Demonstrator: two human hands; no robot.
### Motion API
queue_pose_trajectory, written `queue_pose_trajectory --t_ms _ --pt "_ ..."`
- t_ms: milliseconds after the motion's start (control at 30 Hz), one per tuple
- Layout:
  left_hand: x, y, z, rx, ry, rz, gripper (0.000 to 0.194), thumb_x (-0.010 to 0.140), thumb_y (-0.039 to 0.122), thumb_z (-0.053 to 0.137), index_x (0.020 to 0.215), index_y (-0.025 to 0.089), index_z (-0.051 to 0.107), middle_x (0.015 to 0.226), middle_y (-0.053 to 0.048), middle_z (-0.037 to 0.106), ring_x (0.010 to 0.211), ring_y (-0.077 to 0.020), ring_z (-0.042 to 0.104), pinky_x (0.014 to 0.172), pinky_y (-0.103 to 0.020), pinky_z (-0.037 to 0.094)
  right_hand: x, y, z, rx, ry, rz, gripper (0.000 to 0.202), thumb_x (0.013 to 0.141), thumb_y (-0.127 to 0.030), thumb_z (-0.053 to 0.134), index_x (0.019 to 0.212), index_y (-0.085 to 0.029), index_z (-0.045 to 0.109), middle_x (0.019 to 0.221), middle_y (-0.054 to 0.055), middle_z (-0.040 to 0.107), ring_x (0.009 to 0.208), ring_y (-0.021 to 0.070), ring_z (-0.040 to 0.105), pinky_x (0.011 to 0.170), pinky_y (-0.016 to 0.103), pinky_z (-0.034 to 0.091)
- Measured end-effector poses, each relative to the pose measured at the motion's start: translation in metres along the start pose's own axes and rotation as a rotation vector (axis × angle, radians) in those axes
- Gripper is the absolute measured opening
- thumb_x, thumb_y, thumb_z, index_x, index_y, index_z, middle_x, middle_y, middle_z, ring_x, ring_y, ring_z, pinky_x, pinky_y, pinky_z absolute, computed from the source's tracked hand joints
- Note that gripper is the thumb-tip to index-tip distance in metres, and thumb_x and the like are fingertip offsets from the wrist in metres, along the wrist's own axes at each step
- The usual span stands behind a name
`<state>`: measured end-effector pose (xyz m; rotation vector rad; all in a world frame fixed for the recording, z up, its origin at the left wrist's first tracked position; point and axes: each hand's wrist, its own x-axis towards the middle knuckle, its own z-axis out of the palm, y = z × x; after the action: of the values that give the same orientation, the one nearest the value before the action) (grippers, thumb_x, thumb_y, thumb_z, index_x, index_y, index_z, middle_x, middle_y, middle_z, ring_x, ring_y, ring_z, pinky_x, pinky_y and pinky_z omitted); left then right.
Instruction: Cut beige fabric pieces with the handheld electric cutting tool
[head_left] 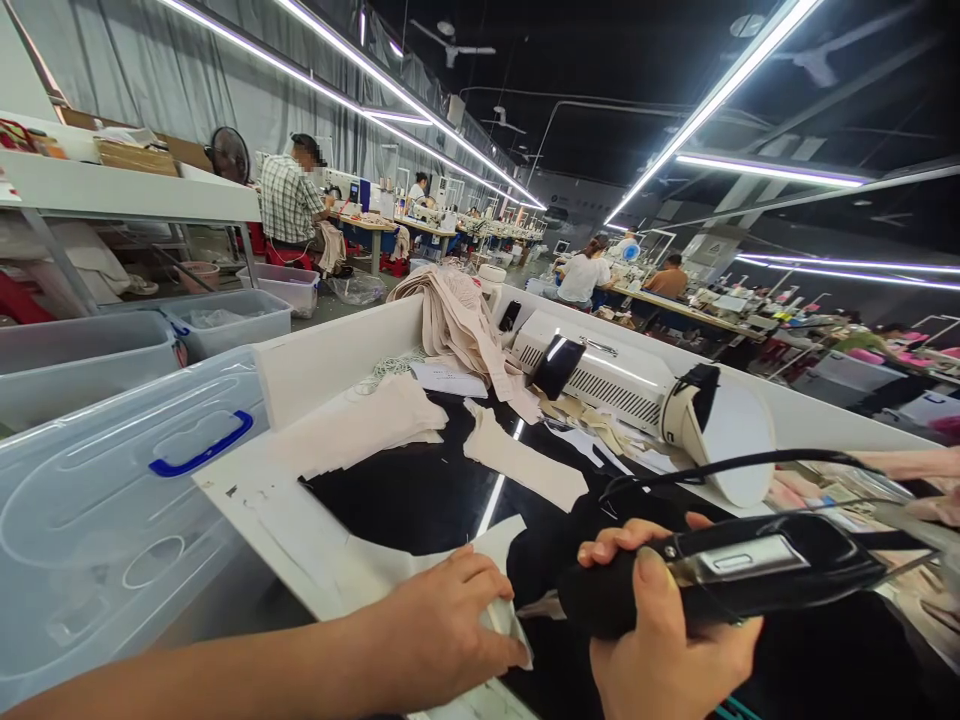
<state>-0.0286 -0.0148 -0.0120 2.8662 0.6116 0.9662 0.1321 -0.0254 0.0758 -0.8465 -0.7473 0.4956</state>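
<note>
My left hand (450, 630) is closed at the lower middle, its fingers bent over the edge of a white sheet piece (499, 545). To its right, my right hand (667, 640) is wrapped round a black handheld device (750, 565) with a silver plate and a cable. Beyond my hands, a cream fabric piece (525, 460) lies on the glossy black surface (375, 505). A stack of pale fabric pieces (367, 425) lies to the left, and more cream fabric (454, 320) hangs over the table's raised edge.
A white slotted machine (607, 375) stands at the table's back, with a white round-ended part (731, 440) beside it. Clear plastic bins (90, 360) and a lid with a blue handle (199, 445) are at the left. A person in a checked shirt (289, 200) sits farther off.
</note>
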Motion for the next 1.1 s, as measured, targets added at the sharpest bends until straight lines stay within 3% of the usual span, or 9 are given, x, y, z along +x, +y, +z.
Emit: queue_pose_trajectory --t_ms 333,767,900,967,1100 --pt "-0.007 0.008 0.013 0.052 0.086 -0.022 0.019 0.101 0.019 0.061 0.113 0.028 0.072 0.117 -0.01 0.061 0.111 -0.0254 0.057 0.102 -0.042 0.049 0.001 -0.003 -0.001 -0.005 0.013 -0.024 0.051 0.073 -0.021 0.083 0.118 -0.028 0.059 0.074 -0.006 0.068 0.058 0.014 0.062 0.054 0.031 0.06" --pt "-0.008 0.013 0.009 0.063 0.032 -0.05 0.016 0.098 0.024 0.068 0.113 0.028 0.071 0.118 -0.01 0.062 0.11 -0.0249 0.06 0.103 -0.044 0.05 -0.004 0.001 -0.003 -0.04 0.016 -0.002 0.049 0.076 -0.023 0.083 0.117 -0.029 0.058 0.075 -0.006 0.068 0.059 0.014 0.062 0.057 0.031 0.06" --pt "-0.013 0.019 0.013 0.125 0.009 -0.026 0.037 0.088 0.038 0.08 0.121 0.027 0.066 0.12 -0.012 0.063 0.11 -0.0302 0.06 0.099 -0.049 0.052 -0.006 -0.003 -0.004 -0.043 0.012 0.029 0.051 0.074 -0.025 0.085 0.118 -0.028 0.058 0.075 -0.006 0.068 0.06 0.0144 0.062 0.057 0.031 0.059" --pt "-0.011 0.021 0.009 0.163 0.007 -0.004 0.038 0.09 0.038 0.078 0.121 0.02 0.064 0.116 -0.012 0.065 0.108 -0.0292 0.061 0.1 -0.045 0.051 -0.008 -0.005 -0.006 -0.043 0.017 0.018 0.052 0.073 -0.026 0.085 0.118 -0.028 0.058 0.075 -0.006 0.069 0.06 0.0145 0.062 0.057 0.031 0.059" --pt "-0.001 0.022 -0.008 0.17 -0.059 0.089 0.017 0.101 0.026 0.066 0.107 0.011 0.065 0.1 -0.007 0.068 0.101 -0.0205 0.062 0.103 -0.033 0.048 -0.011 -0.008 -0.008 -0.04 0.011 0.012 0.051 0.074 -0.025 0.084 0.118 -0.028 0.058 0.075 -0.006 0.068 0.061 0.0141 0.062 0.057 0.031 0.059"
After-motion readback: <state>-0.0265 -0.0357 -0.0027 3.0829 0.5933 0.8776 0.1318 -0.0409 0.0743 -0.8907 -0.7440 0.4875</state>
